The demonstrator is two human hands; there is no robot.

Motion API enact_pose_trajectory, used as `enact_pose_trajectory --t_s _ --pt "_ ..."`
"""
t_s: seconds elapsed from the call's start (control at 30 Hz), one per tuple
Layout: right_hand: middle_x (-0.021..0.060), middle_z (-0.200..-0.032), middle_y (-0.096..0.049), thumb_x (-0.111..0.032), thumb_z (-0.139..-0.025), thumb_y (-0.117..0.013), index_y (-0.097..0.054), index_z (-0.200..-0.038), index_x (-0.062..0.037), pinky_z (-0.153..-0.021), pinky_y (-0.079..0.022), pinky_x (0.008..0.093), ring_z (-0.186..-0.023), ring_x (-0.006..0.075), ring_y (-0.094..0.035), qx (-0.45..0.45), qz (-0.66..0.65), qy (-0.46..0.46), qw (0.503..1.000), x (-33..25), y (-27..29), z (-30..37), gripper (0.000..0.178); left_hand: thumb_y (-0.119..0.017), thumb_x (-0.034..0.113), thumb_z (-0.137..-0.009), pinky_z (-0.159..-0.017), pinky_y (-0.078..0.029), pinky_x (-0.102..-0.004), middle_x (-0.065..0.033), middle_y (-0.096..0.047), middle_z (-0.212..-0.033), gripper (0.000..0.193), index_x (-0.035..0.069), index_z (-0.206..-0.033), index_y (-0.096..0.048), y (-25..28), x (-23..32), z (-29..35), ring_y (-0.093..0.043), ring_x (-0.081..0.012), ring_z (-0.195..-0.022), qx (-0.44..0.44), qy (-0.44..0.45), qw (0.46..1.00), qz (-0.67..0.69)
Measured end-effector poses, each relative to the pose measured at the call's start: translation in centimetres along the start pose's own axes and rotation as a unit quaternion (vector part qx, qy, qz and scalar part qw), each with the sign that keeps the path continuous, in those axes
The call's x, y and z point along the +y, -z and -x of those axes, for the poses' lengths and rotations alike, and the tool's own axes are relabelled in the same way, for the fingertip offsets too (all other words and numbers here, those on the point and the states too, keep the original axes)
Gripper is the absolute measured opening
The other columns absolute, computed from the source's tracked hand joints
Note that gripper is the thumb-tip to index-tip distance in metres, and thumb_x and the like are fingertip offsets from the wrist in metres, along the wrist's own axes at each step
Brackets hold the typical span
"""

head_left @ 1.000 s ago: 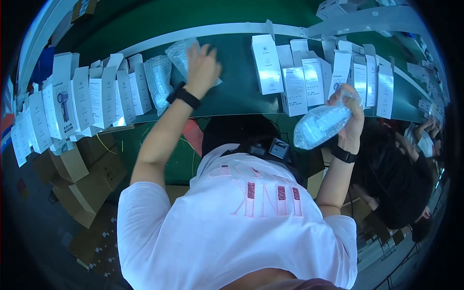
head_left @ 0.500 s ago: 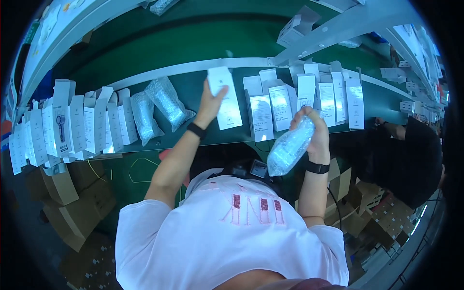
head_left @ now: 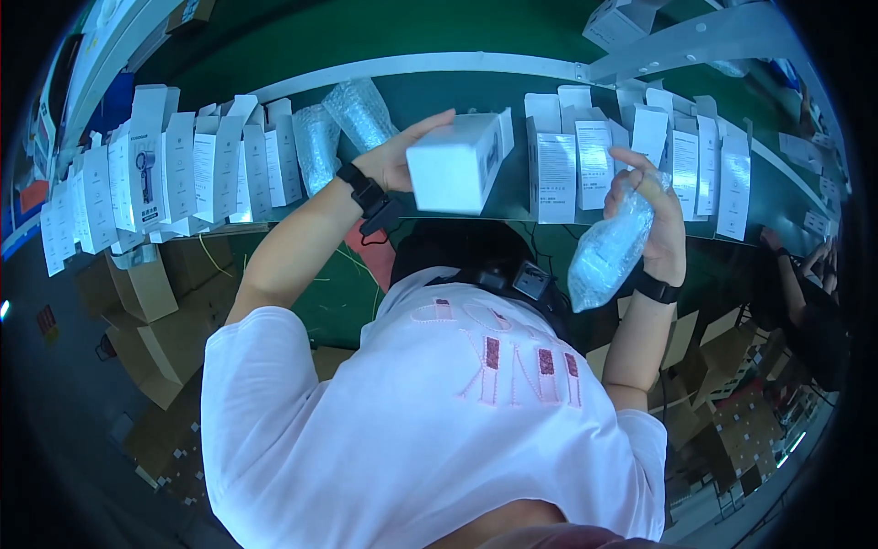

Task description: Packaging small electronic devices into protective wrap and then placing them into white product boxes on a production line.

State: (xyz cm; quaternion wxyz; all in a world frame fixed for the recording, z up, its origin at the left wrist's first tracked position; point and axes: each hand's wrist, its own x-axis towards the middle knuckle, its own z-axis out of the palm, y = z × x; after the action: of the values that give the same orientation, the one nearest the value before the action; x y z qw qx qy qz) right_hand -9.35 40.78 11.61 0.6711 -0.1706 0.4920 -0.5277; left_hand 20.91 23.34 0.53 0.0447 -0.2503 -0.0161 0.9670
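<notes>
Item: white carton point(head_left: 448, 169) in my left hand point(head_left: 391, 165), dark print on its right side, unreadable; item: upright cartons point(head_left: 554, 174) right of the white carton, small dark text, too fine to read; item: picture carton point(head_left: 144, 183) left of the white carton, lettering above a device image; item: my shirt point(head_left: 430, 412), below the white carton, large pink lettering point(head_left: 518, 371)

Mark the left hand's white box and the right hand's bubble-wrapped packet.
White box point(head_left: 451, 171): head view, on its plain white face.
Bubble-wrapped packet point(head_left: 611, 252): head view, on the middle of its wrap.
</notes>
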Motion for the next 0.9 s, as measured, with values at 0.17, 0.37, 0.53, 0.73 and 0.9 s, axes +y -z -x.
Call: enact_pose_trajectory --t_s 0.17,0.37,0.53,0.73,0.9 --pt "0.0147 -0.105 -0.064 -0.028 -0.078 -0.069 -0.053 -0.129 -0.0052 -0.081 -0.046 0.0298 -0.076 0.0159 -0.061 -0.077 0.372 0.066 0.923 -1.5 -6.9 -2.0 0.058 -0.073 0.052 -0.065 -0.084 -0.049 -0.0414 -0.0217 -0.058 -0.115 0.095 -0.008 -0.130 -0.038 -4.7 -2.4 2.7 -0.061 -0.0293 -0.102 0.225 -0.041 0.805 -0.548" --pt "0.0145 -0.099 -0.065 -0.021 -0.074 -0.071 -0.062 -0.105 -0.0028 -0.084 -0.044 0.0341 -0.086 0.0237 -0.060 -0.137 0.568 0.024 0.811 0.4 -11.2 -4.6 0.037 -0.078 0.051 -0.060 -0.088 -0.047 -0.0395 -0.0296 -0.057 -0.107 0.098 -0.009 -0.125 -0.037 -7.8 -7.2 4.8 -0.059 -0.0399 -0.101 0.279 -0.271 0.609 -0.691" --pt "0.0119 -0.082 -0.064 -0.014 -0.075 -0.071 -0.058 -0.084 -0.0027 -0.067 -0.047 0.0334 -0.073 0.0300 -0.062 -0.198 0.575 0.113 0.786 0.1 -15.3 -1.5 0.020 -0.066 0.044 -0.081 -0.088 -0.045 -0.0319 -0.0185 -0.058 -0.113 0.071 -0.006 -0.127 -0.045 -5.3 -6.9 6.4 -0.058 -0.0233 -0.103 0.174 -0.356 0.761 -0.514" --pt "0.0130 -0.082 -0.063 -0.012 -0.075 -0.069 -0.061 -0.089 -0.0018 -0.068 -0.048 0.0332 -0.074 0.0293 -0.063 -0.160 0.659 0.171 0.715 0.0 -16.2 -0.4 0.020 -0.051 0.028 -0.090 -0.074 -0.047 -0.0312 -0.0118 -0.065 -0.089 0.043 -0.006 -0.114 -0.059 -6.6 -6.8 8.1 -0.061 -0.0169 -0.079 0.223 -0.415 0.788 -0.395" --pt "0.0044 -0.099 -0.062 -0.025 -0.087 -0.054 -0.065 -0.097 -0.0089 -0.080 -0.046 0.0377 -0.084 0.0209 -0.058 0.002 0.457 0.282 0.843 -9.3 -15.8 2.7 0.021 -0.042 0.026 -0.093 -0.067 -0.045 -0.0349 -0.0195 -0.061 -0.083 0.041 -0.006 -0.113 -0.059 -7.3 -7.1 9.5 -0.060 -0.0256 -0.072 0.287 -0.517 0.601 -0.538"
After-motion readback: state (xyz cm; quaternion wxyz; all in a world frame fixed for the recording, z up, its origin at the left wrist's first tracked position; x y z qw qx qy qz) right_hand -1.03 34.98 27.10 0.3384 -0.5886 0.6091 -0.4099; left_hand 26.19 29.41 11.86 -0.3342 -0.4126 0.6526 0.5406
